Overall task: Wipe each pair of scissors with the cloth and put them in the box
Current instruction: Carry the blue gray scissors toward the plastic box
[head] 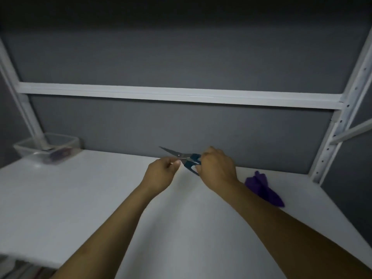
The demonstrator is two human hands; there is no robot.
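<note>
1. Head view: the right hand grips the scissors by the blue handles. The left hand pinches near the pivot, above the tabletop.
2. Cloth lies to the right, untouched. Wiping probably comes next, so one hand must let go to fetch it.
3. Count: one pair of scissors, one cloth, one box far left, contents blurred.

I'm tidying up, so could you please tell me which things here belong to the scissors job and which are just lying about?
For the job: scissors, in the left hand and right hand; purple cloth; clear box.
Just there: white table; shelf frame.
</note>
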